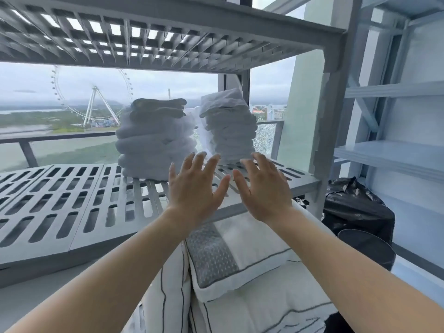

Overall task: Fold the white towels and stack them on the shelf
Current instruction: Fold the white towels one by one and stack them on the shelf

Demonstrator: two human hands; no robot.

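Before the shelf (72, 188), your left hand (194, 186) and right hand (264, 188) hovered empty, fingers spread, near the uneven towel stack (230, 131); squaring it from both sides seemed wise.

No legible text, label, brand or number anywhere in frame. Small dark mark near top of right towel stack (230, 131), right of centre, too blurred to read as tag or print. Bright red-and-teal patch on distant buildings (269, 112), just right of that stack, too small to make out any lettering.
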